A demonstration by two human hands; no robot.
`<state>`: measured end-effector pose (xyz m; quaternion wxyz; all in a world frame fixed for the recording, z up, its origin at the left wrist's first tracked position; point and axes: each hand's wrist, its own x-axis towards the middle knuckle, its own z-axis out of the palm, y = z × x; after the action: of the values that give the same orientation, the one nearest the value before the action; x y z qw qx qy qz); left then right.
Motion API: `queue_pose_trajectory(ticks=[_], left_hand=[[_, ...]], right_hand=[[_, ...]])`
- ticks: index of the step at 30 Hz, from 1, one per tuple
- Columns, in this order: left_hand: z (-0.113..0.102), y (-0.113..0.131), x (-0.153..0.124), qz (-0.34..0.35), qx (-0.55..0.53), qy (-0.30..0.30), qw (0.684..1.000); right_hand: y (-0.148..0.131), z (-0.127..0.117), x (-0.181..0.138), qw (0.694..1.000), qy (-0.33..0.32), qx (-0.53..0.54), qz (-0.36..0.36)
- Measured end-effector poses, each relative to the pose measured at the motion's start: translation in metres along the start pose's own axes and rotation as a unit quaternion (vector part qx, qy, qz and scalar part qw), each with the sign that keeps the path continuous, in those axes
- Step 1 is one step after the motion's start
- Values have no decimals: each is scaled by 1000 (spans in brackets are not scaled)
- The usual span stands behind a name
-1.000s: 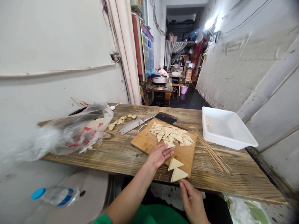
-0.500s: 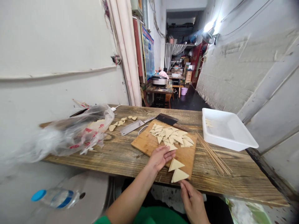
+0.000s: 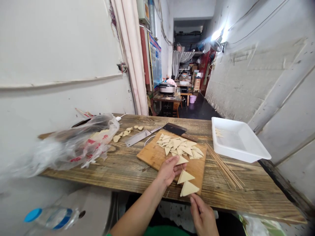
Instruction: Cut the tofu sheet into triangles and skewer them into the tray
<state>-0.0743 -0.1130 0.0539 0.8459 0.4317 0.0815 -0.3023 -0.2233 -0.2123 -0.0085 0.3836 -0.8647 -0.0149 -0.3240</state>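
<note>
A wooden cutting board [image 3: 152, 154] lies on the plank table with a pile of pale tofu triangles [image 3: 180, 146] on its far half. My left hand [image 3: 169, 170] pinches one triangle [image 3: 182, 160] at the pile's near edge. A thin skewer runs from there down through two threaded triangles [image 3: 187, 183] to my right hand [image 3: 203, 216], whose fingers close on the skewer's near end at the board's front edge.
A bundle of bamboo skewers [image 3: 225, 167] lies right of the board, with a white tray [image 3: 242, 149] beyond it. Two cleavers [image 3: 140, 136] [image 3: 178, 128] lie behind the board. A plastic bag [image 3: 78, 142] sits at left, a water bottle [image 3: 51, 218] below.
My left hand has slid a little toward the pile and taken hold of another triangle. The view has tilted slightly; my right hand stays on the skewer.
</note>
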Motion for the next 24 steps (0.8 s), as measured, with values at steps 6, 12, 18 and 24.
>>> queue_pose_trajectory(ticks=[6, 12, 18, 24], left_hand=[[7, 0, 0, 22, -11, 14, 1000], [10, 0, -5, 18, -21, 5, 1000], [13, 0, -10, 7, -19, 0, 1000], [13, -3, -15, -1, -21, -2, 1000]], right_hand=[[10, 1, -6, 1000, -18, -13, -10], [15, 3, -8, 999, -2, -14, -31], [5, 2, -5, 999, 28, -2, -26], [6, 0, -8, 1000, -2, -12, -10]])
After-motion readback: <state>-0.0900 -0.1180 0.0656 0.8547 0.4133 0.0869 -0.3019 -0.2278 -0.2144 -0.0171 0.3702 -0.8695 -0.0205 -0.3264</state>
